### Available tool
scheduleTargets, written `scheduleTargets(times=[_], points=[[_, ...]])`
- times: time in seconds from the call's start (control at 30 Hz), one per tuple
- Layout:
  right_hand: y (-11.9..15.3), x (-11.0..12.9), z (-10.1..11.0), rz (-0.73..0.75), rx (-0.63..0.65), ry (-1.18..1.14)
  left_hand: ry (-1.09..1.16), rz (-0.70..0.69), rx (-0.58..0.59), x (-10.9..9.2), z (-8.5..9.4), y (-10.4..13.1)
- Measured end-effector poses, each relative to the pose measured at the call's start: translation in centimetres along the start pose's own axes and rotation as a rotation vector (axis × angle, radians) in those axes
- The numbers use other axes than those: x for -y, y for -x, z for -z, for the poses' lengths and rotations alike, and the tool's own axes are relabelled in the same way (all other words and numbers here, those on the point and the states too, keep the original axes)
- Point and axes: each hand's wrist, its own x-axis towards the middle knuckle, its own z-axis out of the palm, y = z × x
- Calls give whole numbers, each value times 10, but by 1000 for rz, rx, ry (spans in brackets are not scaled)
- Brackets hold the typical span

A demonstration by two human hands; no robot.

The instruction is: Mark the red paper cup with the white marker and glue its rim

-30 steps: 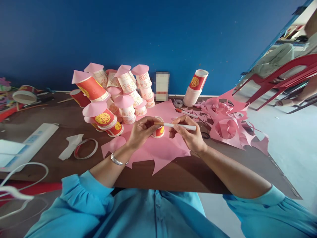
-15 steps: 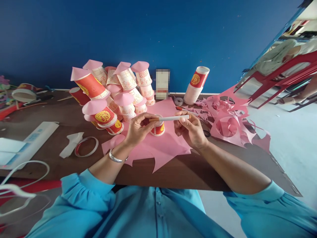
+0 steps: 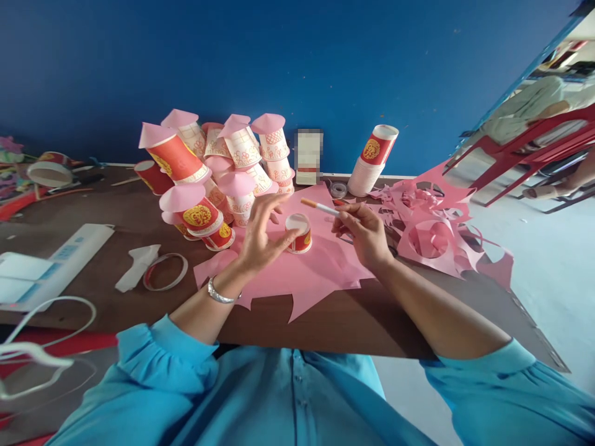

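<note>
My right hand (image 3: 367, 236) holds a slim marker pen (image 3: 320, 206) with a white barrel and an orange-brown end, which points left. My left hand (image 3: 260, 243) is open, fingers apart, beside a short red paper cup (image 3: 305, 240) with a gold print. Its thumb overlaps the cup's left side; whether it touches cannot be told. The cup stands on a large pink paper sheet (image 3: 325, 263) with jagged edges. Left of the hands, several stacked red and white cups with pink paper cone tops (image 3: 181, 197) form towers; some white ones carry drawn patterns.
A stack of paper cups (image 3: 367, 176) and a tape roll (image 3: 338, 189) stand near the blue wall. Pink paper scraps (image 3: 432, 238) cover the right side. At left are a white power strip (image 3: 69, 263) and a tape ring (image 3: 165, 272). Another person sits beyond a red chair (image 3: 515, 145).
My left hand has let go of the pen's orange end and opened toward the cup. My right hand keeps the pen, now tilted and drawn slightly right. The view has shifted a little.
</note>
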Motion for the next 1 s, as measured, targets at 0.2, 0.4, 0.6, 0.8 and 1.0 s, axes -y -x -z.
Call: scheduleTargets(times=[0.2, 0.4, 0.6, 0.8, 1.0], points=[[-20, -27, 36, 158, -49, 975, 88, 269, 138, 18, 4, 2], [-16, -37, 34, 400, 61, 1195, 280, 470, 330, 25, -3, 5], [0, -26, 12, 371, 246, 756, 469, 528, 275, 22, -1, 5], [18, -26, -7, 235, 413, 462, 549, 561, 282, 22, 1, 6], [27, -28, -14, 100, 454, 284, 455, 543, 324, 26, -3, 11]])
